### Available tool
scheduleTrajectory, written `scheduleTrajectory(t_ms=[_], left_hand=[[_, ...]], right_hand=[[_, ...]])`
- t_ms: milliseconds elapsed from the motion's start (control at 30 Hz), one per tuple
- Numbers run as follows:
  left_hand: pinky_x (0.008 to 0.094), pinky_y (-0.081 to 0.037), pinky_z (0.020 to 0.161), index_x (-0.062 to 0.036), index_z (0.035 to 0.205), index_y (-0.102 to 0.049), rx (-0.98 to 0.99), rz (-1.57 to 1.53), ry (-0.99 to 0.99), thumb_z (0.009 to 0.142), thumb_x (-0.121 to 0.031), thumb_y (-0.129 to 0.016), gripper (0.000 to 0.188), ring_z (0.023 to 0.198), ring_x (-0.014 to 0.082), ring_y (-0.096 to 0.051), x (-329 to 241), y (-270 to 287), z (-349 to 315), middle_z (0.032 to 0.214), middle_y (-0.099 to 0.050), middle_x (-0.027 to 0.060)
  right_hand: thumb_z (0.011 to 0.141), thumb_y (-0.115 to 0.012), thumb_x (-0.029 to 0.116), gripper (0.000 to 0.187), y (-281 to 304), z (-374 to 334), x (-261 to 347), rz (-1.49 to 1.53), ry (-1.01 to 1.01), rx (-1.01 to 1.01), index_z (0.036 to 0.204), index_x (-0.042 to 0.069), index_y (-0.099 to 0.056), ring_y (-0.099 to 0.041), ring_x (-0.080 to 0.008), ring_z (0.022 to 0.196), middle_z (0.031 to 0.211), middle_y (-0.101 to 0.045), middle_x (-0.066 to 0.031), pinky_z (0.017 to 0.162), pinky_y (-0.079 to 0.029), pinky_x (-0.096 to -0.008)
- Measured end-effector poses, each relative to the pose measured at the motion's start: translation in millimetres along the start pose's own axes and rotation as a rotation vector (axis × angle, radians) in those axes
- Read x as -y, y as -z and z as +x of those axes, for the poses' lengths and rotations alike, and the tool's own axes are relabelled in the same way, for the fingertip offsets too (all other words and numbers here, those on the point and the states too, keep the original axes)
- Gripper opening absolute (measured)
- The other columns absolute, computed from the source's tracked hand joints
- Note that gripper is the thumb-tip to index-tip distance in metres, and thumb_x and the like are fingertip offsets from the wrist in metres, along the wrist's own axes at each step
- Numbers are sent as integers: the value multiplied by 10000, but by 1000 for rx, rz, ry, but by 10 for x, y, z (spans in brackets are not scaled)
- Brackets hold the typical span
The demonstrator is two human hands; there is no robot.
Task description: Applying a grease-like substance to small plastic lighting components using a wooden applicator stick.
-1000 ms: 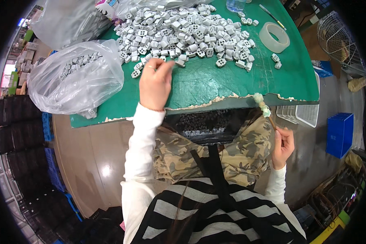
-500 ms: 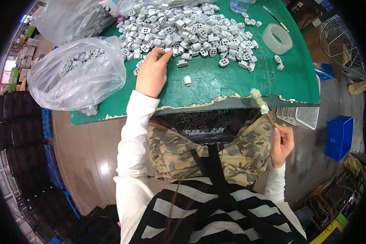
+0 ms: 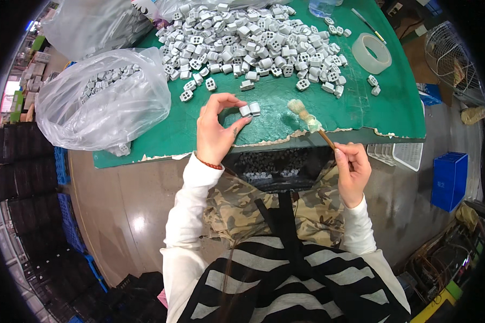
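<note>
My left hand (image 3: 215,132) pinches a small grey plastic part (image 3: 245,111) between thumb and fingertips, just above the green tabletop. Right beside it is a second grey part (image 3: 255,109), which seems to touch the first. Between finger and thumb, my right hand (image 3: 353,171) grips the wooden handle of a brush (image 3: 310,121). The brush's pale, fluffy head points up and left over the table's near edge, apart from the grey parts. Beyond both hands lies a big heap of similar grey parts (image 3: 248,43), some showing four holes.
An open clear plastic bag (image 3: 113,118) with grey parts sits at the left of the green table (image 3: 199,102). A tape roll (image 3: 372,53) and a pen (image 3: 367,24) lie at the right. Below the ragged edge stands a dark bin (image 3: 267,183) of parts.
My left hand has come back from the heap toward the near edge and now holds a grey part. My right hand has moved left and up, bringing the brush over the table.
</note>
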State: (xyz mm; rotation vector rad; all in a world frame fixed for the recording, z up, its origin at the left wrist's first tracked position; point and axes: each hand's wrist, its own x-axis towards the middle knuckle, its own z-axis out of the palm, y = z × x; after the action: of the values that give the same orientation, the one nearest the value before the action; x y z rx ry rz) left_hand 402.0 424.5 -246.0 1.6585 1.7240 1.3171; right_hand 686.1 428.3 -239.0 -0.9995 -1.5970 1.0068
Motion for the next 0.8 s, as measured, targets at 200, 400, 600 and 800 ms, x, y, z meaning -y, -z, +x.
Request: scheduleTrajectory(t_ms=[200, 400, 600, 800], left_hand=[[258, -459, 657, -77, 981, -632, -31, 152, -6, 671, -128, -803, 358, 789, 132, -591, -95, 98, 231, 921, -628, 30], [251, -455, 559, -35, 870, -649, -102, 393, 6, 656, -162, -810, 297, 627, 117, -569, 1, -117, 548, 832, -623, 57], [263, -528, 814, -3, 860, -615, -21, -87, 54, 697, 79, -721, 211, 914, 146, -638, -19, 185, 269, 919, -654, 74], [239, -485, 677, -18, 953, -619, 102, 226, -242, 631, -8, -795, 367, 812, 98, -578, 104, 254, 92, 1021, -631, 18]], right_hand=[[885, -585, -7, 79, 95, -118, -47, -39, -104, -44, 963, -10, -589, -384, 3, 599, 742, -500, 44, 526, -283, -149], [897, -570, 3, 82, 50, -131, 32, 8, -136, -81, 976, -5, -589, -399, 9, 623, 763, -510, 47, 560, -298, -128], [896, -571, 4, 71, 169, -190, -25, -29, -124, -109, 964, 2, -590, -395, 13, 618, 763, -506, 51, 548, -292, -132], [895, -570, -4, 72, 123, -200, -6, 4, -165, -84, 963, -2, -591, -392, 13, 615, 751, -492, 52, 540, -282, -134]])
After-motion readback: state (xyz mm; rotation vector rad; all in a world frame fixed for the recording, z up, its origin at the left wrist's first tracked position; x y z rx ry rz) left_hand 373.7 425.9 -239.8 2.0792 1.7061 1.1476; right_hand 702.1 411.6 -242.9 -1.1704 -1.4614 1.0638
